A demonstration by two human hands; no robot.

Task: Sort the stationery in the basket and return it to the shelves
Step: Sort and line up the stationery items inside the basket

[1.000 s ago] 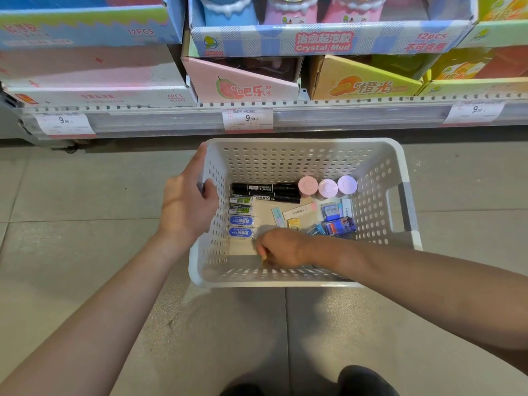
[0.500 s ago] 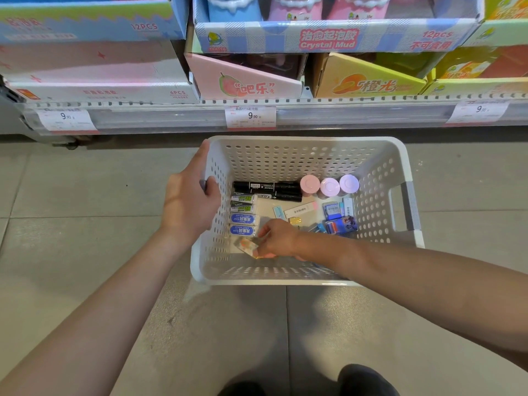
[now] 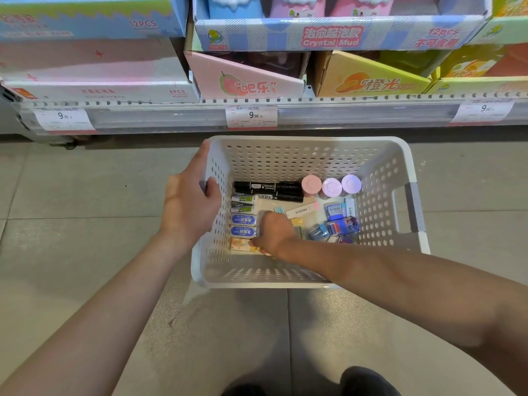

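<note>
Orange eraser now lower-left in basket, pinched by right-hand grip.

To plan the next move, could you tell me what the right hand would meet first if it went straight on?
Probably the peach eraser its fingertips already reach, then the basket wall; depth is unclear.

Single head-worn wide-angle view, facing forward and down, near above white basket at centre, shelf edge at 12 o'clock
</note>
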